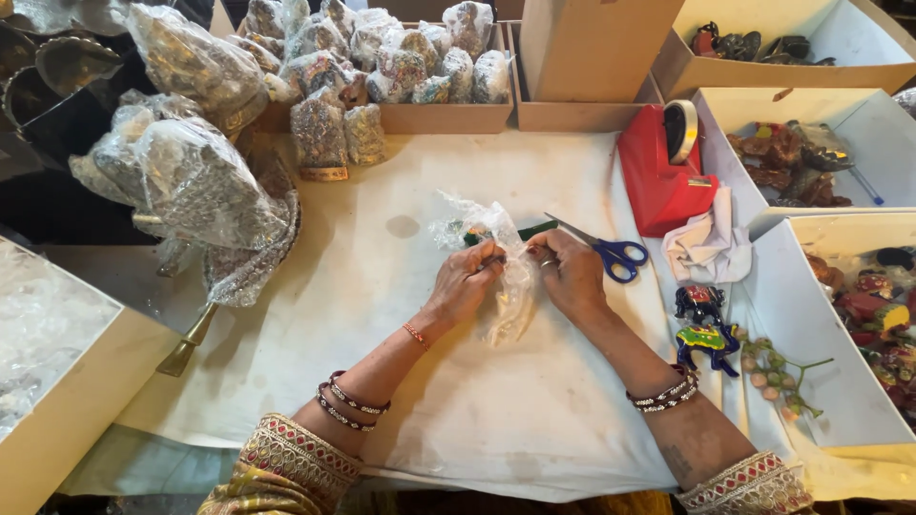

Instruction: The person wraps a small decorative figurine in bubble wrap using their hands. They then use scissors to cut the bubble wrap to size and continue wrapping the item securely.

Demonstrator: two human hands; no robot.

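- Head view, step in hand: both hands are working a clear bubble-wrap sheet [496, 257] around a small green object [474, 237] at the middle of the white table cover [496, 410]. By my judgement the wrapping is part done, since one end of the sheet is trailing loose below the hands.
- Left hand [465, 283]: fingers are pinching narrow on the wrap's left edge, holding it against the green object.
- Right hand [571, 274]: fingers are curling closed on the wrap's right side, a ring showing on one finger.
- Landmark, red tape dispenser [660, 176]: the wrap is lying to its lower left, near but apart. The blue-handled scissors [611, 253] are lying just below the dispenser, their blade tip pointing at the right hand.
- Next move, as judged: closing the wrap is calling for one hand to keep the fold pinched while the other frees itself for tape; the dispenser is sitting within the right hand's reach.
- Below the dispenser, a crumpled white cloth [708, 248] and painted elephant figurines [704, 324] are standing by; wrapped bundles [382, 57] are filling a box to its upper left.
- Hard to make out: the green object is mostly covered by wrap and fingers, so its kind cannot be told. Whether the scissors are touching the right hand cannot be told. Boxes at the right edge are cut off.
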